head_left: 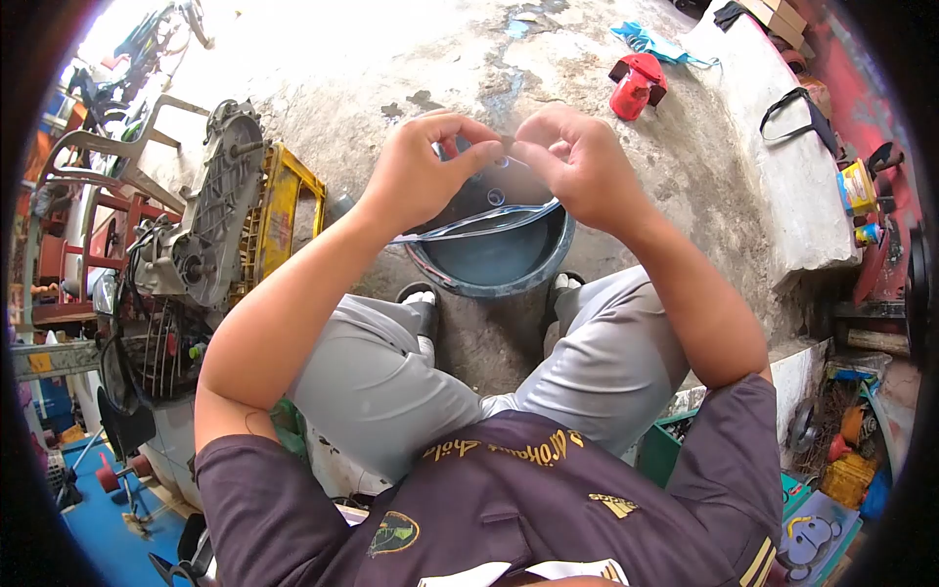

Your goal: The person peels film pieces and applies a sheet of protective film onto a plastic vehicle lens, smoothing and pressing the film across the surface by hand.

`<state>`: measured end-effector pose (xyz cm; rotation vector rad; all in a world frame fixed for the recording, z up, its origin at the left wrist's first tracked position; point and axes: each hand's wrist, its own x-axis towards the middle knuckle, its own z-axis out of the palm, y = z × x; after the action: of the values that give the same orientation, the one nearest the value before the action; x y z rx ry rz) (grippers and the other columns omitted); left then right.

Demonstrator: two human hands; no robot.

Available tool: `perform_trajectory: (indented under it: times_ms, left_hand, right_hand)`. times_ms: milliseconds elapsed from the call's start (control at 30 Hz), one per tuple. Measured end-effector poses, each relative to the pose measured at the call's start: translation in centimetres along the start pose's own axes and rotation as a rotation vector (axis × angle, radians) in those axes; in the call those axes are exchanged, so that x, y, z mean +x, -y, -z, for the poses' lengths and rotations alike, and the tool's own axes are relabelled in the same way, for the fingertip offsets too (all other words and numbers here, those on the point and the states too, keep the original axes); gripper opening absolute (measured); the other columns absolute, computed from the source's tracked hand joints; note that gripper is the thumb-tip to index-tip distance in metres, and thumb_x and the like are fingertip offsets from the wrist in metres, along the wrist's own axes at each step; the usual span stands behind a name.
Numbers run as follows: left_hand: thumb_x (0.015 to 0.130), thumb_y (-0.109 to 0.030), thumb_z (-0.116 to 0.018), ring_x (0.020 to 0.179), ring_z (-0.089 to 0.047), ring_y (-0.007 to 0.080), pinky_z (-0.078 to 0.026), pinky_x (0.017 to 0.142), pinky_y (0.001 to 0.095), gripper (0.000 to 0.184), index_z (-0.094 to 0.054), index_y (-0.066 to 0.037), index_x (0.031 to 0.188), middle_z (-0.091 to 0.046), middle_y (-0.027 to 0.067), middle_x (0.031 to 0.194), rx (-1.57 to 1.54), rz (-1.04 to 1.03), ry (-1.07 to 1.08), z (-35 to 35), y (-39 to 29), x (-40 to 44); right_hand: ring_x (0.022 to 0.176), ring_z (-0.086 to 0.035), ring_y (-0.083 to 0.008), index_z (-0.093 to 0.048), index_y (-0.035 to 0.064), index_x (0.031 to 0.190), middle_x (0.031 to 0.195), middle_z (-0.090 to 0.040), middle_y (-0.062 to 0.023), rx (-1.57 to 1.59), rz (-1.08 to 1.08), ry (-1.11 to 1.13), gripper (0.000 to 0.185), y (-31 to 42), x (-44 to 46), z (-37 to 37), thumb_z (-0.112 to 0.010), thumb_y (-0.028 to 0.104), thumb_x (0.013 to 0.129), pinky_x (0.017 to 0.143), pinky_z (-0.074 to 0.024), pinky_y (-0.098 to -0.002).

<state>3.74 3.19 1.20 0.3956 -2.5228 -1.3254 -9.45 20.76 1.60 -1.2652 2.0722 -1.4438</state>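
My left hand (pixel 427 164) and my right hand (pixel 579 164) are raised above a dark bucket, thumbs and fingers pinched close together. A thin, pale sliver shows between the fingertips, too small to name. Beneath the hands is a dark grey piece (pixel 468 200) with small round marks or holes, partly hidden by them. Along its near side a shiny, clear-looking strip (pixel 479 226) runs across the bucket. Greyish water fills the bucket (pixel 489 288), which stands on the floor between my feet.
A metal engine casing (pixel 217 210) and a yellow crate (pixel 286 201) stand at left, near a chair (pixel 147 147). On the concrete floor at upper right lie a red plastic part (pixel 636 90) and a blue cloth-like item (pixel 653 41). A white ledge (pixel 753 147) borders the right.
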Motion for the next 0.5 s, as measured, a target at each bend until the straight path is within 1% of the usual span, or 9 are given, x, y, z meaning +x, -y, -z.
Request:
perform_trajectory:
  times_ms: [33, 67, 133, 167, 233, 367, 433, 467, 500]
  left_hand:
    - [0.094, -0.021, -0.077, 0.076, -0.052, 0.0080, -0.044, 0.069, 0.0268, 0.018, -0.080, -0.009, 0.107, -0.069, -0.0027, 0.088, 0.009, -0.063, -0.017, -0.1, 0.1, 0.0]
    - [0.093, -0.021, -0.077, 0.079, -0.053, 0.0094, -0.044, 0.070, 0.0284, 0.017, -0.081, -0.009, 0.105, -0.069, -0.0015, 0.088, 0.017, -0.127, -0.033, -0.1, 0.3, 0.0]
    - [0.092, -0.021, -0.077, 0.080, -0.053, 0.0103, -0.044, 0.071, 0.0290, 0.017, -0.081, -0.009, 0.104, -0.068, -0.0006, 0.089, 0.033, -0.132, 0.004, 0.1, 0.6, -0.1]
    - [0.091, -0.021, -0.077, 0.081, -0.054, 0.0113, -0.045, 0.072, 0.0296, 0.017, -0.080, -0.009, 0.104, -0.068, 0.0004, 0.090, 0.050, -0.138, 0.036, 0.2, 0.7, -0.1]
    - [0.092, -0.021, -0.076, 0.081, -0.054, 0.0111, -0.044, 0.072, 0.0293, 0.017, -0.079, -0.008, 0.102, -0.067, 0.0006, 0.090, 0.048, -0.172, 0.011, 0.1, 0.6, -0.1]
    - [0.093, -0.021, -0.074, 0.081, -0.054, 0.0106, -0.044, 0.072, 0.0286, 0.016, -0.077, -0.006, 0.098, -0.067, 0.0003, 0.094, 0.018, -0.224, -0.040, -0.2, 0.4, 0.5]
    - [0.093, -0.020, -0.073, 0.081, -0.054, 0.0104, -0.043, 0.072, 0.0284, 0.015, -0.077, -0.006, 0.098, -0.066, 0.0002, 0.095, -0.010, -0.236, -0.051, -0.5, 0.1, 0.7]
    - [0.093, -0.020, -0.072, 0.081, -0.053, 0.0103, -0.043, 0.071, 0.0283, 0.015, -0.076, -0.006, 0.097, -0.066, 0.0002, 0.095, -0.035, -0.239, -0.063, -0.7, 0.1, 0.7]
    - [0.093, -0.020, -0.072, 0.081, -0.053, 0.0103, -0.043, 0.071, 0.0283, 0.015, -0.076, -0.006, 0.097, -0.066, 0.0002, 0.095, -0.039, -0.238, -0.058, -0.8, 0.2, 0.8]
  right_hand:
    - [0.078, -0.071, -0.0225, -0.073, -0.0042, 0.100, 0.089, -0.073, -0.0154, -0.065, 0.076, 0.012, 0.016, -0.1, -0.1, 0.1, -0.072, 0.009, 0.093, 0.075, -0.0578, -0.0359]
    - [0.078, -0.071, -0.0225, -0.073, -0.0042, 0.100, 0.089, -0.073, -0.0154, -0.064, 0.076, 0.011, 0.016, 0.0, -0.3, 0.2, -0.072, 0.009, 0.093, 0.075, -0.0578, -0.0359]
    - [0.087, -0.068, -0.0166, -0.072, -0.0017, 0.102, 0.102, -0.070, -0.0079, -0.130, 0.071, 0.093, 0.014, 0.6, -0.8, 0.4, -0.070, 0.010, 0.095, 0.081, -0.0537, -0.0328]
    - [0.087, -0.068, -0.0166, -0.072, -0.0017, 0.102, 0.102, -0.070, -0.0079, -0.131, 0.071, 0.094, 0.014, 0.6, -0.9, 0.3, -0.070, 0.010, 0.095, 0.081, -0.0537, -0.0328]
    - [0.081, -0.072, -0.0235, -0.073, -0.0037, 0.099, 0.090, -0.073, -0.0157, -0.105, 0.097, 0.028, 0.014, 0.5, -1.0, -0.1, -0.073, 0.009, 0.093, 0.075, -0.0579, -0.0367]
    - [0.085, -0.073, -0.0232, -0.074, -0.0026, 0.101, 0.090, -0.075, -0.0152, -0.063, 0.020, -0.021, 0.015, 1.0, -1.2, 0.0, -0.073, 0.011, 0.094, 0.077, -0.0576, -0.0361]
    - [0.085, -0.072, -0.0194, -0.074, -0.0027, 0.103, 0.088, -0.075, -0.0121, -0.039, 0.013, -0.035, 0.017, 0.1, -1.2, -0.1, -0.071, 0.013, 0.096, 0.076, -0.0561, -0.0330]
    - [0.085, -0.072, -0.0194, -0.074, -0.0027, 0.103, 0.088, -0.075, -0.0121, -0.041, 0.008, -0.038, 0.017, -0.1, -1.2, 0.0, -0.071, 0.013, 0.096, 0.076, -0.0561, -0.0330]
    - [0.084, -0.070, -0.0168, -0.074, -0.0030, 0.104, 0.087, -0.075, -0.0102, 0.036, -0.036, -0.021, 0.019, -0.3, -1.3, 0.1, -0.071, 0.015, 0.097, 0.076, -0.0551, -0.0315]
